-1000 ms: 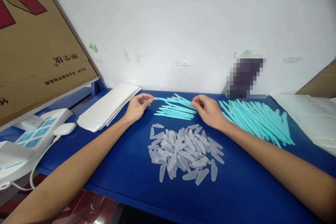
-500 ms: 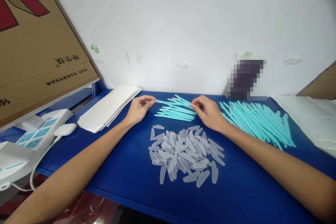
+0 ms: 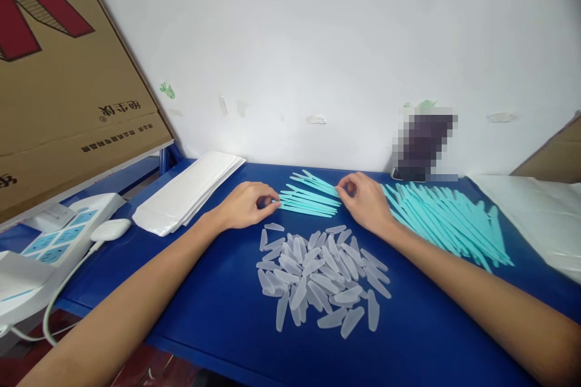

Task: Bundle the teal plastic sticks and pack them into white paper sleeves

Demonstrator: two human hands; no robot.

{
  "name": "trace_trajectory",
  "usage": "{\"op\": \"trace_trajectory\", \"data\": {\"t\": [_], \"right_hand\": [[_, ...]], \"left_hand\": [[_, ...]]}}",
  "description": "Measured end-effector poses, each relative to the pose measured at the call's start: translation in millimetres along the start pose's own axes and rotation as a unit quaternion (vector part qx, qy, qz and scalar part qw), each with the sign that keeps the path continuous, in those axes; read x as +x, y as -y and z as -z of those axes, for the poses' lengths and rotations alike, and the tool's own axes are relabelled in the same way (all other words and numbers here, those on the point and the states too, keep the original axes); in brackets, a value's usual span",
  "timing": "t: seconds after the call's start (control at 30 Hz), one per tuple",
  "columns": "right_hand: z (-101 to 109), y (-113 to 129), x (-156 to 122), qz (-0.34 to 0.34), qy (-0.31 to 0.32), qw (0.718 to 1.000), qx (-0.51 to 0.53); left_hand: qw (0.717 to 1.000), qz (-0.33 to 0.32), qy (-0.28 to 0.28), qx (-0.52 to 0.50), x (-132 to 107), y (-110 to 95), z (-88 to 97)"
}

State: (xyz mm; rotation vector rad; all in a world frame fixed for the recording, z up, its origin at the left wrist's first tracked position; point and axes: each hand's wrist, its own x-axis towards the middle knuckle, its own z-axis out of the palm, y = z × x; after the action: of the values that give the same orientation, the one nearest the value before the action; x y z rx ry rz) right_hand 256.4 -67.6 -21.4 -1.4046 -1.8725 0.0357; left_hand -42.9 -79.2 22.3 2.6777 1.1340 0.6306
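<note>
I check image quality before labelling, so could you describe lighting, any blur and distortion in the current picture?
Head view: the white wall is bright, dimming toward the top right corner; head view: square blocks obscure a dark rectangular object; head view: translucent flat plastic pieces look fairly sharp; head view: wide-angle distortion apparently stretches the bare left forearm.
</note>
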Motion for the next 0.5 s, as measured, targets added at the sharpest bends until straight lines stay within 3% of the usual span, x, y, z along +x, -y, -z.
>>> {"op": "trace_trajectory", "data": {"t": [0.1, 0.2, 0.37, 0.5], "right_hand": [[0.2, 0.9, -0.3, 0.006, 0.012, 1.0, 0.012], [3.3, 4.2, -1.5, 0.023, 0.017, 0.999, 0.032], [8.6, 8.2, -3.2, 0.018, 0.022, 0.999, 0.035], [6.3, 7.2, -1.8, 0.007, 0.083, 0.997, 0.004]], "left_hand": [[0.996, 0.015, 0.086, -0.013, -1.9, -8.2, 10.0], [0.99, 0.03, 0.131, -0.037, -3.1, -13.7, 15.5], [0.986, 0.017, 0.16, -0.048, -2.5, -14.2, 16.1], [0.988, -0.005, 0.15, -0.048, -1.2, -13.6, 13.3]]}}
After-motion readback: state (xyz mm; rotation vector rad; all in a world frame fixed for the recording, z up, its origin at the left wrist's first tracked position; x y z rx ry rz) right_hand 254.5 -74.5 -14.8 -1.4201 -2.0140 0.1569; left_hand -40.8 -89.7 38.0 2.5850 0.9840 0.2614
